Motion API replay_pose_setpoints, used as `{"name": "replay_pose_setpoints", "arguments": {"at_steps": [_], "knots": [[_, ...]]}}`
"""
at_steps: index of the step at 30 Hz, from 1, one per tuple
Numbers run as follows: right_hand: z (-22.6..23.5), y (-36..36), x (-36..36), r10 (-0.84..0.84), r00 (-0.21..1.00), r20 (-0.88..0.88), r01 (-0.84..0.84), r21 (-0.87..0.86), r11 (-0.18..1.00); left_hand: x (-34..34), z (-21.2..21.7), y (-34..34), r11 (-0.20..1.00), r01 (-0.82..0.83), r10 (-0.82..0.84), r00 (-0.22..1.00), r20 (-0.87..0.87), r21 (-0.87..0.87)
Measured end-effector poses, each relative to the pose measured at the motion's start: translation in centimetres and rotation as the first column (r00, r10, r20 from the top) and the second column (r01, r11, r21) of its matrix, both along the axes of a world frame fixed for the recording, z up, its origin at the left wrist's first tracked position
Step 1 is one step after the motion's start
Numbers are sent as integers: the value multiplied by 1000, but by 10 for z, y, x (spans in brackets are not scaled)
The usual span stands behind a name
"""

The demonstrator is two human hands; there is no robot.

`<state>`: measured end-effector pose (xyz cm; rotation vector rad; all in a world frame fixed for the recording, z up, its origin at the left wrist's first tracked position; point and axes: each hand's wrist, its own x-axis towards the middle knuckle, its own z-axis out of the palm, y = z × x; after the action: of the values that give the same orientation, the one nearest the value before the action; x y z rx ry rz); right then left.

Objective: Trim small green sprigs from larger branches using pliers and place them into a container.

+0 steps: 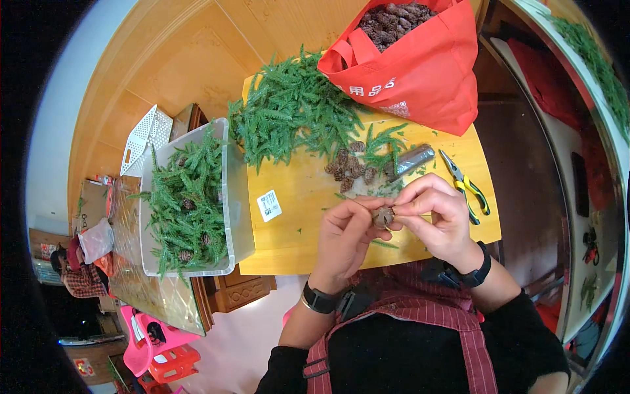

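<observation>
Over the near edge of the yellow table (275, 243), a small brown pine cone (382, 217) is held between my two hands. My left hand (346, 231) grips it from the left with thumb and fingers. My right hand (438, 211) pinches at its right edge; any thin piece between those fingertips is too small to make out. Just beyond lie several loose pine cones (348, 163) and a green sprig (386, 146). A dark bundle in clear wrap (415, 159) rests beside them. Pliers with yellow and black handles (464, 186) lie to the right.
Artificial green branches (289, 108) are heaped at the back. A red bag (420, 85) of pine cones stands back right. To the left, a clear plastic bin (239, 217) holds greenery with cones. A white label (269, 205) lies nearby. Another person (85, 272) is far left, near pink stools.
</observation>
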<state>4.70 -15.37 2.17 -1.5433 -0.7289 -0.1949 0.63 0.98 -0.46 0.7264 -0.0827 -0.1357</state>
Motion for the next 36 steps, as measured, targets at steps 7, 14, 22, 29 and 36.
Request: {"name": "replay_pose_setpoints", "arguments": {"at_steps": [7,14,22,29,36], "knots": [[-4,2,-3,-48,999,-20,49,27,998,-1,4,-1,998,-47,46,999,17,51],[0,-1,1,35,997,64,-33,-23,999,3,2,6,996,76,-75,997,31,-37],[-2,1,-1,-61,983,173,86,-143,986,1,10,3,982,14,7,994,-111,186],[-1,1,-1,-104,959,263,156,-185,970,-2,17,-6,873,-141,136,990,44,467],[2,-8,4,-14,977,213,58,-201,978,-2,21,-5,885,-99,79,995,63,455]]}}
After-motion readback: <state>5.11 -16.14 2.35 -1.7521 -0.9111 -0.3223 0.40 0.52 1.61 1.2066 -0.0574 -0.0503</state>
